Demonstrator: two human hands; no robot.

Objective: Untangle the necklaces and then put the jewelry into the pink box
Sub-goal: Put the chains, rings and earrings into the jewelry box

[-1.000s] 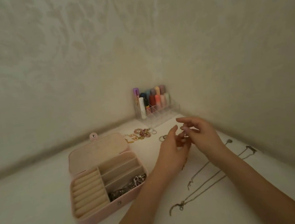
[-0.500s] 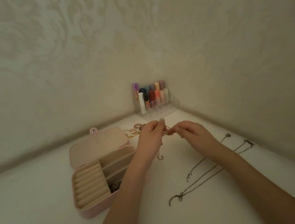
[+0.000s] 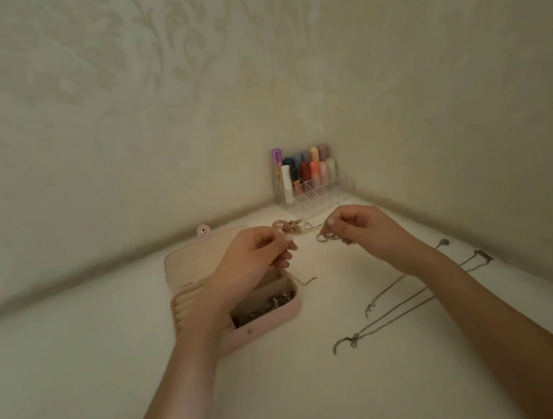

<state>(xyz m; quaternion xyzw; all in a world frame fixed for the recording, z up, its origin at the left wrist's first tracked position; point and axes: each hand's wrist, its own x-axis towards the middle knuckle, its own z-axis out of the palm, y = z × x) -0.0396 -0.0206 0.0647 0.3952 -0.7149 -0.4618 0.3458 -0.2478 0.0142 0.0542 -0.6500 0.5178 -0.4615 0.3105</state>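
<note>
Two hands, left [image 3: 256, 256] and right [image 3: 363, 227], are working over one pink box [image 3: 274, 323]. Three necklaces [image 3: 401, 315] are lying beside it, and one clear organizer [image 3: 314, 191] is standing behind.

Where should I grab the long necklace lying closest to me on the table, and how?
Probably pinch the long necklace at its clasp end, the chunkier bit nearest you. It lies flat and straight on the white table, apart from the other chain, so come straight down with thumb and fingertip. The thin middle looks harder to pinch off the surface.
</note>
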